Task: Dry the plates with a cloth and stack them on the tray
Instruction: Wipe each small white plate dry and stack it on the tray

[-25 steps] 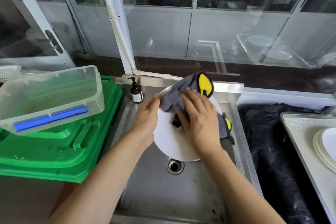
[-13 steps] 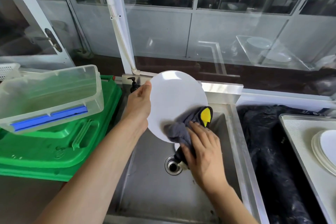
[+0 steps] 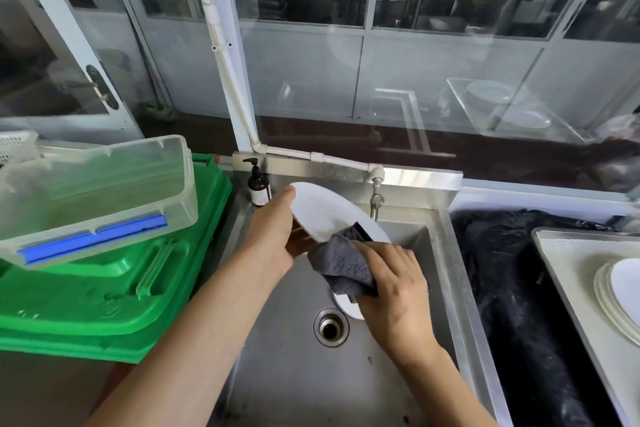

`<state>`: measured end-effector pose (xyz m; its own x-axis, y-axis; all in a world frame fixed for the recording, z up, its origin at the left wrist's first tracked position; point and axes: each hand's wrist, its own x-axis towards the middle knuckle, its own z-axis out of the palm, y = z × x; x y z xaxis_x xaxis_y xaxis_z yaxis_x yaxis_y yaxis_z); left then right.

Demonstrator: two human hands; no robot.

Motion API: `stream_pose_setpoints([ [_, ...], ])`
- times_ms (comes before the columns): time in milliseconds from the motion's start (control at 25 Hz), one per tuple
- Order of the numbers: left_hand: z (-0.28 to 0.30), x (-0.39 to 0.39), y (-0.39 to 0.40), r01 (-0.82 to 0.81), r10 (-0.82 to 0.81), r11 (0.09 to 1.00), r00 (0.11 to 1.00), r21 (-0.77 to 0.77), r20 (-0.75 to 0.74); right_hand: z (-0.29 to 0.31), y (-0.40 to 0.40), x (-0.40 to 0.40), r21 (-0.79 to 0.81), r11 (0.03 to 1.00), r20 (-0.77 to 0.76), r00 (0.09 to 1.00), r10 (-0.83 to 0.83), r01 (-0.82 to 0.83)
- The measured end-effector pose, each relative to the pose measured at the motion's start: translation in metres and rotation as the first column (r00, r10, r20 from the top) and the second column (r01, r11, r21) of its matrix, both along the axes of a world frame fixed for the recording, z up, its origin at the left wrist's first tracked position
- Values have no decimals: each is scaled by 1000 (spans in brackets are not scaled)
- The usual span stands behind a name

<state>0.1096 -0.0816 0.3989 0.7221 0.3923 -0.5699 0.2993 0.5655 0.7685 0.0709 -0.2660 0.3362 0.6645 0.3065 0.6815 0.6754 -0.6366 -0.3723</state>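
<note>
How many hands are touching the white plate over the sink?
2: the left hand grips the white plate at its upper left edge; the right hand presses a grey cloth against it.

A single wide-angle head view looks forward and steeply down from close above a steel sink, the forearms entering from the bottom edge. Glass partitions fill the upper half; straight lines bend near the frame's edges.

sink: brushed steel | plate: smooth white | cloth: nubby grey | crate: glossy green plastic
</note>
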Motion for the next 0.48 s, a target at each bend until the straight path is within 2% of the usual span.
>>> stream_pose_setpoints([
  [40,-1,-3,3,40,-40,999,999,-8,6,3,-1,-1,49,999,-88,996,-9,13],
  [120,-5,-7,7,132,-133,989,991,66,8,8,-4,-2,267,961,-322,946,18,72],
  [200,-15,-9,12,140,-153,950,988,278,24,13,-10,2,532,833,-494,854,163,149],
  [280,-25,-9,21,103,-152,813,988,573,39,19,-20,7,662,707,-586,760,282,248],
  [320,-30,-9,26,112,-181,719,983,686,28,23,-25,9,687,668,-611,725,318,286],
  [360,-35,-8,29,135,-216,665,976,734,16,27,-28,10,713,626,-624,693,361,316],
  [400,-37,-7,30,162,-244,680,970,715,13,29,-32,11,744,576,-622,665,412,339],
  [480,-34,-6,25,211,-252,829,968,518,10,29,-34,11,783,485,-613,614,496,389],
])
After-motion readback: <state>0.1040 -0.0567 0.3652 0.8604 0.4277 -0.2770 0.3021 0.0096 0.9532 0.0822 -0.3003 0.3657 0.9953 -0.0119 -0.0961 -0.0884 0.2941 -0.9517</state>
